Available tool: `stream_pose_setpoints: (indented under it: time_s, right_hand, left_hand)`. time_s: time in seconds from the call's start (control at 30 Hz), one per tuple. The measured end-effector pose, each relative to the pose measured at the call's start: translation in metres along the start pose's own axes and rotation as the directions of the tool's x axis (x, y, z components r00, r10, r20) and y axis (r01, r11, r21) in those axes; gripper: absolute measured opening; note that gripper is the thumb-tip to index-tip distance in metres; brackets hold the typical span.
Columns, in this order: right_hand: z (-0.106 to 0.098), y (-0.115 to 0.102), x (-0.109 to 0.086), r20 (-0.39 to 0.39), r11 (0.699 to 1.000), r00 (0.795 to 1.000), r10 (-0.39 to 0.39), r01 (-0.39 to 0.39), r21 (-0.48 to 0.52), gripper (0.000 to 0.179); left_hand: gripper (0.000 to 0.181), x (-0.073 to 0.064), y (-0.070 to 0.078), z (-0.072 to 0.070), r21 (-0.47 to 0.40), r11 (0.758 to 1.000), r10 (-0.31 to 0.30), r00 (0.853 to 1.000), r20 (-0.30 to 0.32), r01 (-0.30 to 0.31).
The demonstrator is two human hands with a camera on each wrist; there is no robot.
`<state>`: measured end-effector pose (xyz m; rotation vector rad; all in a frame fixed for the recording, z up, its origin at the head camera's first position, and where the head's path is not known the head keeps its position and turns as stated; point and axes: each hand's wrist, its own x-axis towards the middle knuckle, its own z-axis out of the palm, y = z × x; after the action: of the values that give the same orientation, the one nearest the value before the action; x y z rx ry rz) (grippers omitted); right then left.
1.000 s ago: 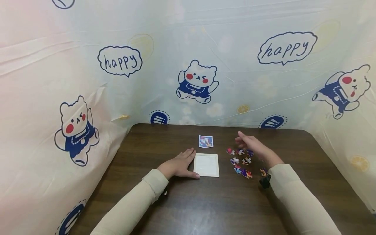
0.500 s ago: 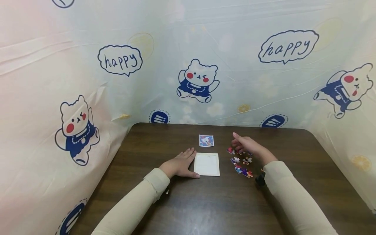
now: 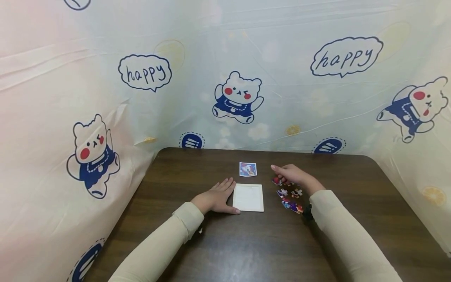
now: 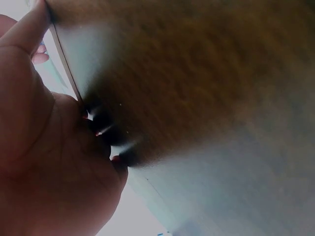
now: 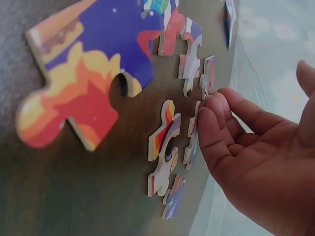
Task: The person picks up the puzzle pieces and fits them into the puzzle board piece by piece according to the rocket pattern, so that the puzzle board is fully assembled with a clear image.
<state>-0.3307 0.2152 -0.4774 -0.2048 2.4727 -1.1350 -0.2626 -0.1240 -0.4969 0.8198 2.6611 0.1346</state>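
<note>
My left hand lies palm down at the left edge of a square white puzzle tray, fingers and thumb straight and spread along it. In the left wrist view the hand shows its palm side. My right hand is over the far part of several jigsaw pieces to the right of the tray. The right wrist view shows its loosely bent fingertips at the far pieces, thumb well apart, with nothing pinched. Whether they touch a piece cannot be told. One flame-patterned jigsaw piece looms nearest that camera.
A small picture card with a white cartoon animal lies behind the tray. The dark wooden table has rounded far corners. A printed cloth hangs behind it and along both sides.
My right hand has moved left and slightly lower in view, from the right-hand pieces toward the far left ones. The left hand and tray have stayed in place.
</note>
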Motion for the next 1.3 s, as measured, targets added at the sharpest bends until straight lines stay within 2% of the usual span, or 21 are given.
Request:
stream_pose_setpoints:
  time_s: [0.13,0.23,0.43,0.67,0.93,1.0,1.3]
  right_hand:
    - [0.001,-0.001,0.003,-0.024,0.985,0.999,-0.022,0.018,-0.174,0.072]
    - [0.002,-0.003,0.004,-0.033,0.968,0.998,-0.052,0.042,-0.247,0.057]
    - [0.005,-0.007,0.004,-0.032,0.97,0.999,-0.037,0.028,-0.241,0.034]
    - [0.012,-0.012,0.004,-0.04,0.941,0.996,-0.075,0.057,-0.334,0.021]
    - [0.01,-0.008,0.008,-0.043,0.94,0.996,-0.075,0.057,-0.335,0.021]
    - [0.01,-0.006,0.008,-0.04,0.941,0.996,-0.078,0.06,-0.332,0.022]
    - [0.01,-0.007,0.011,-0.055,0.951,0.993,-0.104,0.083,-0.297,0.023]
  left_hand:
    - [0.119,0.0,0.0,0.0,0.003,1.0,0.0,1.0,0.004,0.0]
    - [0.119,-0.001,0.0,0.001,0.006,1.0,-0.001,1.0,0.006,0.001]
    - [0.118,-0.002,0.0,0.001,-0.001,1.0,-0.002,1.0,0.007,0.002]
    - [0.118,-0.002,0.001,0.001,-0.005,1.0,-0.023,0.999,0.023,0.023]
    - [0.121,0.007,-0.003,0.007,-0.045,0.999,-0.018,1.0,0.019,0.019]
    - [0.121,0.005,-0.001,0.005,-0.032,0.999,-0.028,0.999,0.028,0.029]
    - [0.124,0.013,-0.008,0.013,-0.023,0.998,-0.052,0.998,0.037,0.053]
